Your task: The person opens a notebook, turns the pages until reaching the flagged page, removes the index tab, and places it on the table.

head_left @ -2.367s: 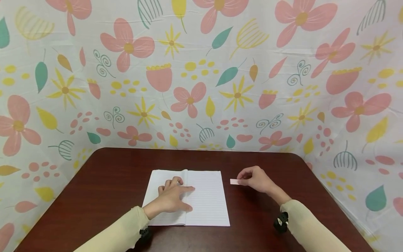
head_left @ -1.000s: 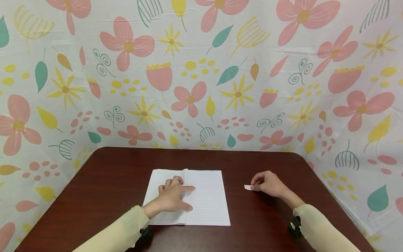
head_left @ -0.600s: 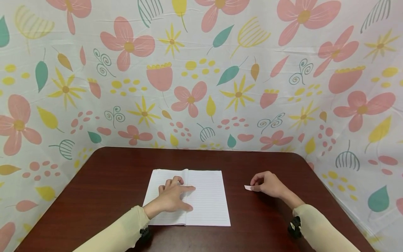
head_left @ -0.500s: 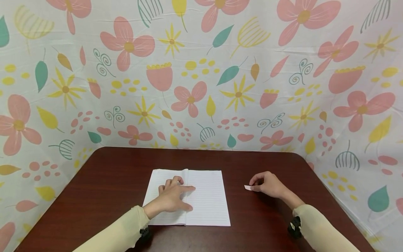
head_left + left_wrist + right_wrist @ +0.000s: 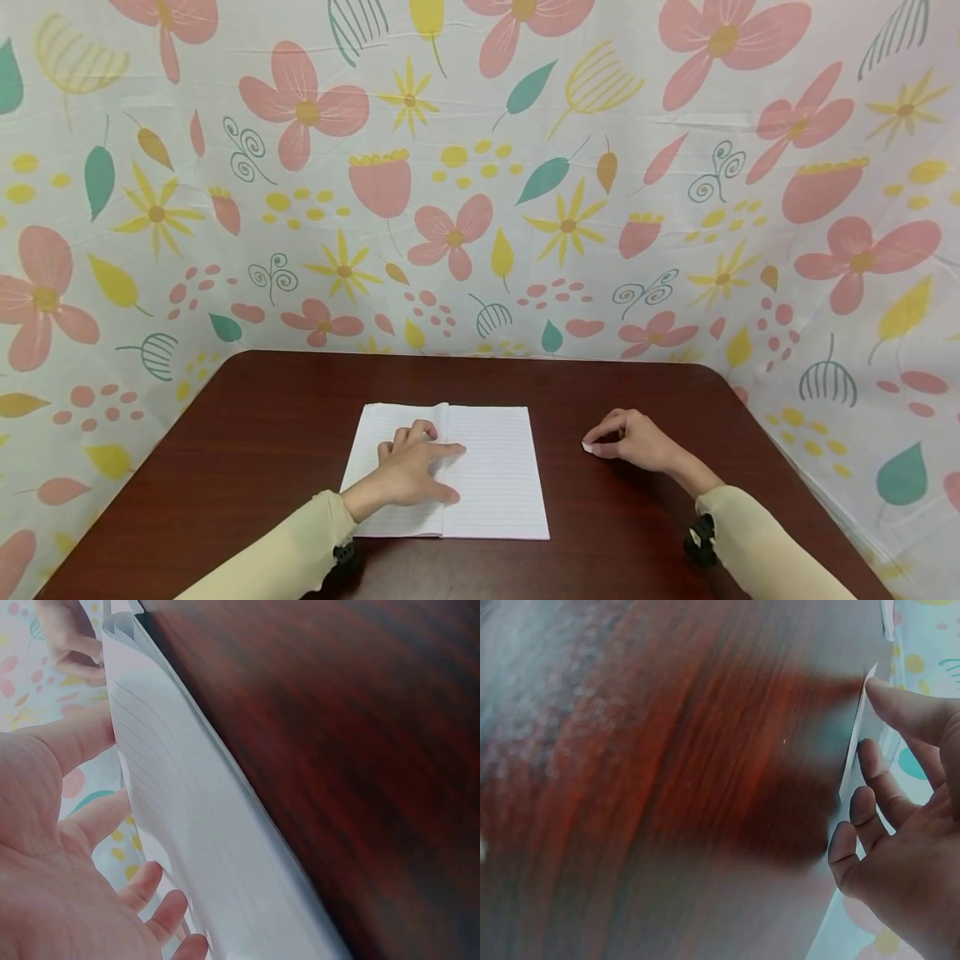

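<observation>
An open lined notebook (image 5: 495,475) lies on the table. My left hand (image 5: 408,471) rests on its left page near the fold, fingers spread, thumb and forefinger reaching over onto the right page. In the left wrist view the fingertips (image 5: 171,904) touch the paper. To the right of the notebook, my right hand (image 5: 637,439) holds a small pale paper strip (image 5: 588,447) low over the table. In the right wrist view the thumb is at one end of the strip (image 5: 857,727), with curled fingers along it. The hand covers most of the strip in the head view.
The dark brown wooden table (image 5: 262,442) has rounded far corners. Behind it and at both sides hangs a white curtain (image 5: 450,125) printed with flowers and leaves. A black wrist device (image 5: 701,540) sits at the right sleeve.
My right hand has moved right and slightly nearer with the strip, away from the notebook. Lately its forefinger has stretched forward, and less of the strip shows. The left hand has stayed still.
</observation>
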Motion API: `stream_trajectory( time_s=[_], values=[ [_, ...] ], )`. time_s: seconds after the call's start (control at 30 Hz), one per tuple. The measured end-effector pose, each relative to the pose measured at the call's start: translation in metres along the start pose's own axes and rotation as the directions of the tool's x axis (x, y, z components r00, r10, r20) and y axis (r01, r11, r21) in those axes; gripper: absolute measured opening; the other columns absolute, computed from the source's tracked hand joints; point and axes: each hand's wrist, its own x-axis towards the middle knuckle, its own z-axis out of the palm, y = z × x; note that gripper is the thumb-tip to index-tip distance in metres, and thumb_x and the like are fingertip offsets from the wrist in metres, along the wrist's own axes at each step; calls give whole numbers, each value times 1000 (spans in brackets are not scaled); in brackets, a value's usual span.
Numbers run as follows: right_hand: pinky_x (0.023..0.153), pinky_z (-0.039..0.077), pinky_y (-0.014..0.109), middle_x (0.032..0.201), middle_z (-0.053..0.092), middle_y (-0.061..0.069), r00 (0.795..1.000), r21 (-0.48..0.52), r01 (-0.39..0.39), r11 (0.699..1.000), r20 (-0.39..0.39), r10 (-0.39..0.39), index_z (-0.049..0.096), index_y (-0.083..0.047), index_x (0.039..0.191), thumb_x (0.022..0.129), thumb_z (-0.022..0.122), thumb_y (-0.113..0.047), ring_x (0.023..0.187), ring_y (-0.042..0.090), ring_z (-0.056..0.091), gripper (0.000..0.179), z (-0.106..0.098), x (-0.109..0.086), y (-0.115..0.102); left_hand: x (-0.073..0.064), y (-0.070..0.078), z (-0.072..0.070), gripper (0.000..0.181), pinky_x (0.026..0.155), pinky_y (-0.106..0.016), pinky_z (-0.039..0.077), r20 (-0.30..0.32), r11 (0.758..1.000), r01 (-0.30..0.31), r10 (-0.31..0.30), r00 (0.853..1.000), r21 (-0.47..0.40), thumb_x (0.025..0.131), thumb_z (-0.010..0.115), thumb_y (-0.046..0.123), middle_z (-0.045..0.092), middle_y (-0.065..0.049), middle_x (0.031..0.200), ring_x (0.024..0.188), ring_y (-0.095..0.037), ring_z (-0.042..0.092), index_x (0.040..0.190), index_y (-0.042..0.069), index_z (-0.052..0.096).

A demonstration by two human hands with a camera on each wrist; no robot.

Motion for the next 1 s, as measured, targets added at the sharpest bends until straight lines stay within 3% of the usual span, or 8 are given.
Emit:
stream_trajectory(
  time_s=[0.27,0.47,0.77,1.0],
  values=[
    [74,46,31,98,66,5,1000,26,-1,1000,22,1,85,-8,106,93,82,-16,91,27,57,15,2,1,-1,-6,8,-8,65,82,-57,27,1,1000,-4,4,1000,1,76,92,39,42,-7,135,113,-35,37,137,27,74],
    [76,48,33,98,72,3,1000,9,-26,1000,-11,26,85,-9,105,92,84,-19,94,28,59,17,3,3,-2,-10,16,-16,64,82,-58,28,14,1000,-7,7,1000,-9,76,92,38,42,-10,135,112,-36,38,137,26,74],
    [81,51,38,99,71,2,997,18,-75,997,-17,75,85,-10,104,90,86,-21,97,25,59,18,8,7,-5,-3,6,-4,66,85,-60,27,0,1000,5,-5,1000,16,75,92,39,42,-6,134,113,-35,37,137,25,74],
    [73,48,31,98,71,2,999,29,-52,998,-10,52,84,-9,106,89,87,-18,91,26,57,20,5,2,-4,-4,8,-3,65,88,-61,28,13,999,3,-4,1000,52,79,89,41,40,-11,139,119,-39,36,140,25,71]
  ],
)
